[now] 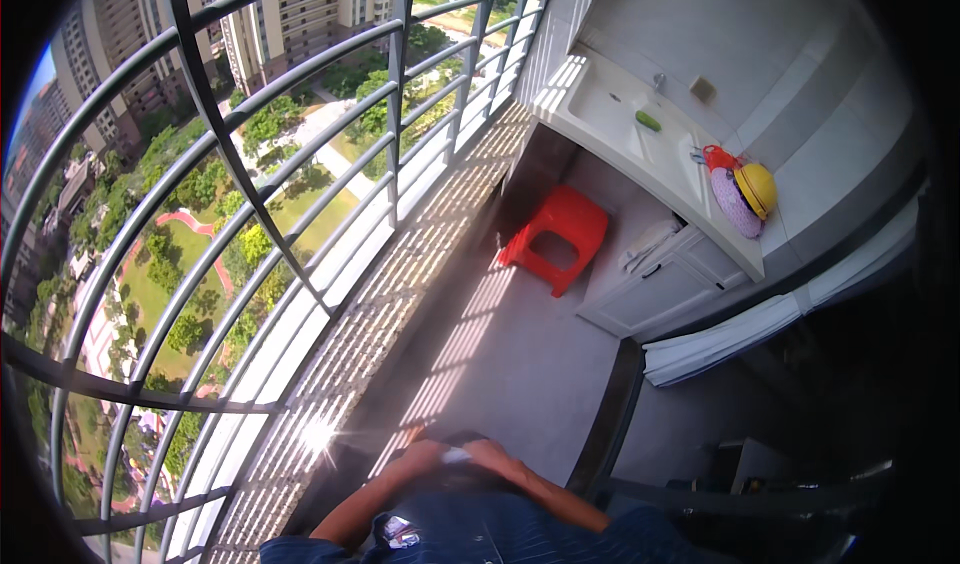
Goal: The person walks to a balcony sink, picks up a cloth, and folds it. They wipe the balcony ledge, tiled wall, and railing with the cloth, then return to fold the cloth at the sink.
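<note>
Down at the lower edge I see my left hand and right hand closed together on a small white object over a dark bundle near my waist. Ahead stands a red stool beside the sink counter.

Small white object, apparently pinched between both hands.

A red stool is standing by the white sink; something yellow, maybe a hat, is lying nearby.
</note>
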Available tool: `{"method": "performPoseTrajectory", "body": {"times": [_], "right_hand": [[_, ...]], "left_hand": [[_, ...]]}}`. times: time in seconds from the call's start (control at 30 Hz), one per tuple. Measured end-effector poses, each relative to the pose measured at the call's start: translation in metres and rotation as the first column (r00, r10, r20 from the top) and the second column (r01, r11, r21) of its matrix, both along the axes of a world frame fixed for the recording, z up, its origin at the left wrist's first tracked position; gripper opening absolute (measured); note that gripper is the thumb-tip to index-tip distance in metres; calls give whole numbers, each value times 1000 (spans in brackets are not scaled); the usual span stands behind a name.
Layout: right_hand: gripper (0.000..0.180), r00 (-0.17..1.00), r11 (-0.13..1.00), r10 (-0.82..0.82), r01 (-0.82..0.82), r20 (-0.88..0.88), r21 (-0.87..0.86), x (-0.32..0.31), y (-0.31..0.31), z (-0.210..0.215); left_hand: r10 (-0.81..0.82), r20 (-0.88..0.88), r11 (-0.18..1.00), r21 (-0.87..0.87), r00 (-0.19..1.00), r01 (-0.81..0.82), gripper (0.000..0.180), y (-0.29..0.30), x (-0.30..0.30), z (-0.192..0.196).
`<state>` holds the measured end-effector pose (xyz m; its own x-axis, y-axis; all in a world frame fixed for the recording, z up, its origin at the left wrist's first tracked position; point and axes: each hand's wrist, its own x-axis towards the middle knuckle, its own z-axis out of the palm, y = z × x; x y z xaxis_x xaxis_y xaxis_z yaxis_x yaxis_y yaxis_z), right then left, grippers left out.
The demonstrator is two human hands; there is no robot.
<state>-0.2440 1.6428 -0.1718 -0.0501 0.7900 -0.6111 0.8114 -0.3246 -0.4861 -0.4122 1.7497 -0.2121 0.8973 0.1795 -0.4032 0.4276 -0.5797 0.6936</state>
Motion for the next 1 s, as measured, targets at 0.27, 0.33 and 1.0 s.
{"method": "performPoseTrajectory", "body": {"times": [0.27, 0.33, 1.0], "right_hand": [[30, 994, 989, -97, 91, -45, -120, 19, 5, 3], [31, 995, 992, -94, 91, -26, -90, 27, 10, -9], [28, 958, 983, -94, 132, -272, 124, 223, 72, -15]], "left_hand": [[-78, -35, 997, -14, 996, 77, 32, 13, 31, 0], [-77, -58, 997, 5, 995, 77, 29, 16, 38, -11], [13, -138, 981, 195, 990, 14, 24, 65, 221, 4]]}}
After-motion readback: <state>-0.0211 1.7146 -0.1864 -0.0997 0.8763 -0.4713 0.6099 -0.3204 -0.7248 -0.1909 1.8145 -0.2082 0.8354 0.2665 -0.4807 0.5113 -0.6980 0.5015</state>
